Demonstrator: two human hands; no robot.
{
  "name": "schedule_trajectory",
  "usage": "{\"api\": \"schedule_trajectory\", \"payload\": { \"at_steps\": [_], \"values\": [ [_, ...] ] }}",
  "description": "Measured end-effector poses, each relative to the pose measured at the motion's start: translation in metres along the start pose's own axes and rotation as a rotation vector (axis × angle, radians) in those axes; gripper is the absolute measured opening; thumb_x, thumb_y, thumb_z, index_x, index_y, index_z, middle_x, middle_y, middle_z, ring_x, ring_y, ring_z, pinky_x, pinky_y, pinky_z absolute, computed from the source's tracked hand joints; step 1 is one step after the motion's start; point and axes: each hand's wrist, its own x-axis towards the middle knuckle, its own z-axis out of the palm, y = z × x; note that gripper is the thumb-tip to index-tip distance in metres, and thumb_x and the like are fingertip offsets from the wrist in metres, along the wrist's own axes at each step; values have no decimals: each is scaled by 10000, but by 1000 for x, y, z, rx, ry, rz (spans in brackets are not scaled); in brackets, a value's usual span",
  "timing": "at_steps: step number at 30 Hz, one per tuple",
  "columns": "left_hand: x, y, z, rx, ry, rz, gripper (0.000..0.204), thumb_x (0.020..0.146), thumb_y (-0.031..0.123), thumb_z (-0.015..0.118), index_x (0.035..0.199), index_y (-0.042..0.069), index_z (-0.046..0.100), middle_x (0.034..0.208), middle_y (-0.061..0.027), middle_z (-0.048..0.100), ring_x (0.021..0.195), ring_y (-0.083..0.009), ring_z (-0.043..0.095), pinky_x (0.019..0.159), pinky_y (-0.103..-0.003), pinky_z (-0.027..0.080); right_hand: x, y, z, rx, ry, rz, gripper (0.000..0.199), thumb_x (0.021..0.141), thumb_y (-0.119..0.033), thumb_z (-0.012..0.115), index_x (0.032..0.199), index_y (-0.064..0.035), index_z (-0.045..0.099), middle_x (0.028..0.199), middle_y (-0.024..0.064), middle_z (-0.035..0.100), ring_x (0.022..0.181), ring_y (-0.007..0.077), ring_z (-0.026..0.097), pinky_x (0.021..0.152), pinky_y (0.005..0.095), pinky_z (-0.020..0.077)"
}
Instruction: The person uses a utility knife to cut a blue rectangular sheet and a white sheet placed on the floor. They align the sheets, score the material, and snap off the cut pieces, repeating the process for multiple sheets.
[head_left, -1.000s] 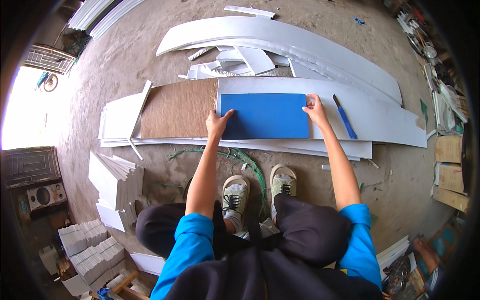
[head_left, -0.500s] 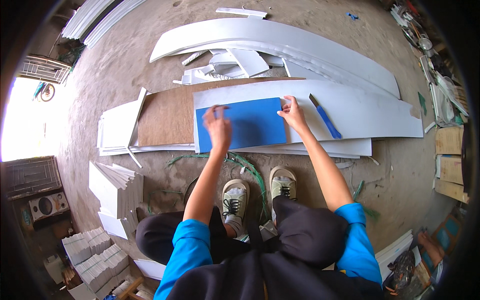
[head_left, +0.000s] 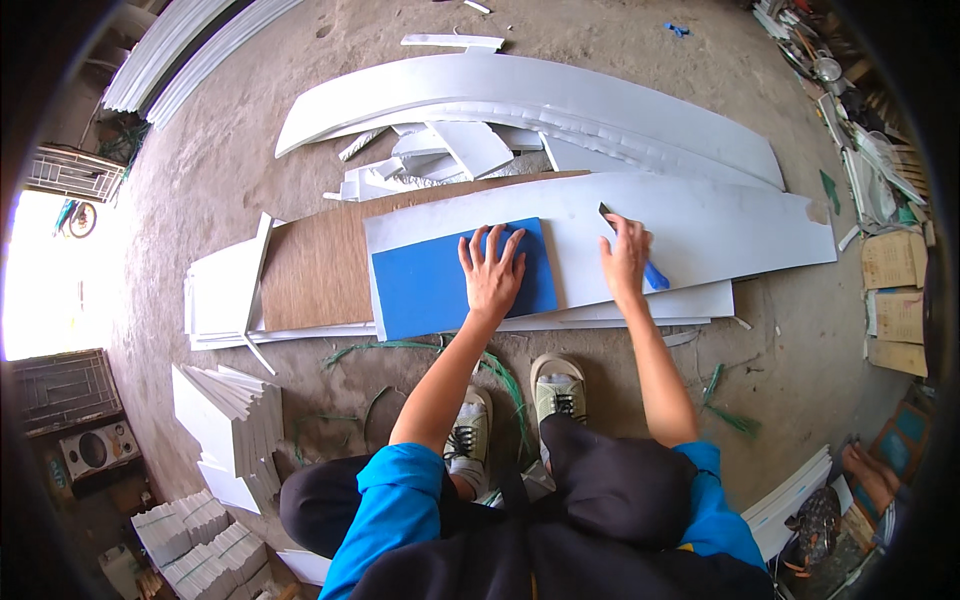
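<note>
A blue rectangular panel [head_left: 415, 285] lies on a long white foam-like sheet [head_left: 740, 235]. My left hand [head_left: 492, 275] rests on the panel's right half, palm down with its fingers spread. To the right, my right hand [head_left: 627, 262] closes around a utility knife [head_left: 656, 276] with a blue handle. The knife's dark blade tip points up and away, past my fingers, and the handle's end shows below them. Under the white sheet, a brown wooden board [head_left: 310, 265] sticks out to the left.
Beyond the sheet lie white offcuts [head_left: 465, 148] and a long curved white strip [head_left: 520, 85]. Stacked white pieces [head_left: 230, 410] stand on the floor at left, with bundles [head_left: 205, 545] nearer me. Green strands [head_left: 510, 385] lie by my shoes. Cardboard boxes [head_left: 893, 300] stand at right.
My right hand has let go of the blue panel's right edge and moved right to take hold of the utility knife. My left hand has shifted right and settled flat on the panel.
</note>
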Motion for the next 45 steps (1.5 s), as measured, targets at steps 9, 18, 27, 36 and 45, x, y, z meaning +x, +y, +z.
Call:
{"api": "schedule_trajectory", "payload": {
  "at_steps": [9, 18, 27, 36, 45],
  "values": [
    [0, 7, 6, -26, -17, 10, 422, 799, 245, 557, 1209, 236, 456, 1235, -42, 398, 1208, -259, 301, 1026, -502, 158, -9, 56, -15, -216, -204, -15, 421, 784, -105, 592, 1162, -23, 426, 978, 181, 508, 948, 328, 489, 810, 455, 422],
    [-2, 18, 17, 35, -25, -130, 398, 815, 226, 520, 1205, 206, 446, 1270, -72, 362, 1295, -278, 211, 1003, -627, 56, -39, 0, -41, 1134, -470, 665, 309, 938, -346, 355, 982, -70, 486, 583, 10, 498, 452, 77, 466, 440, 236, 420],
    [-2, 30, 13, -66, -3, -181, 366, 816, 268, 515, 1167, 177, 467, 1270, -78, 371, 1316, -283, 186, 993, -641, 30, -56, 0, -25, 1169, -543, 786, 318, 899, -334, 483, 776, -42, 506, 536, -11, 446, 389, 45, 377, 372, 206, 312],
    [-2, 27, 14, -35, -2, -163, 431, 789, 296, 562, 1204, 257, 451, 1272, -76, 373, 1311, -295, 192, 974, -663, 40, -62, -6, -6, 1076, -561, 648, 164, 886, -135, 459, 980, -4, 488, 734, 55, 544, 540, 93, 469, 445, 249, 389],
    [1, 28, 9, 45, -104, -136, 496, 816, 383, 496, 1296, 368, 373, 1421, -57, 213, 1341, -318, 65, 936, -703, -13, -18, -50, 14, 253, -575, 188, 342, 819, -99, 475, 1051, 103, 326, 759, 291, 577, 741, 426, 586, 630, 487, 476]
  ]
}}
